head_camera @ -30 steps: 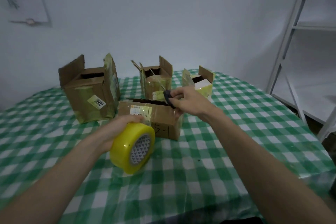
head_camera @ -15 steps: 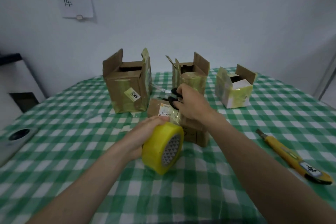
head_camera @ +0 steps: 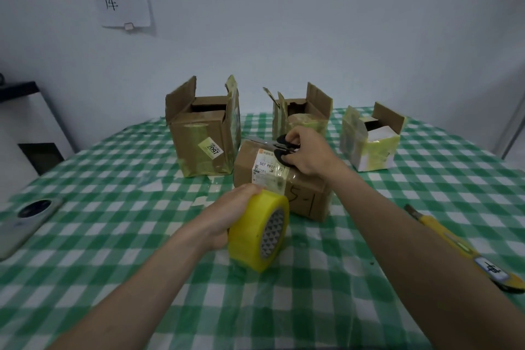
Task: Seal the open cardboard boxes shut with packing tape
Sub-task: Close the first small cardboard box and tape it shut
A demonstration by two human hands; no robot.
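Nearest, the left hand point(head_camera: 227, 216) is gripping a yellow roll of packing tape point(head_camera: 257, 231) just above the green checked tablecloth point(head_camera: 113, 236), with a strip of tape running up onto the closed brown box point(head_camera: 272, 179) just beyond it. Over that box's top the right hand point(head_camera: 306, 153) is holding black-handled scissors point(head_camera: 284, 149), fingers through the loops, while a yellow utility knife point(head_camera: 466, 253) is lying at the right and a phone point(head_camera: 25, 221) at the left edge. Farther back, three open boxes are standing in a row: a large brown box point(head_camera: 201, 136), a middle box point(head_camera: 301, 113) and a white box point(head_camera: 372, 139) at the right.
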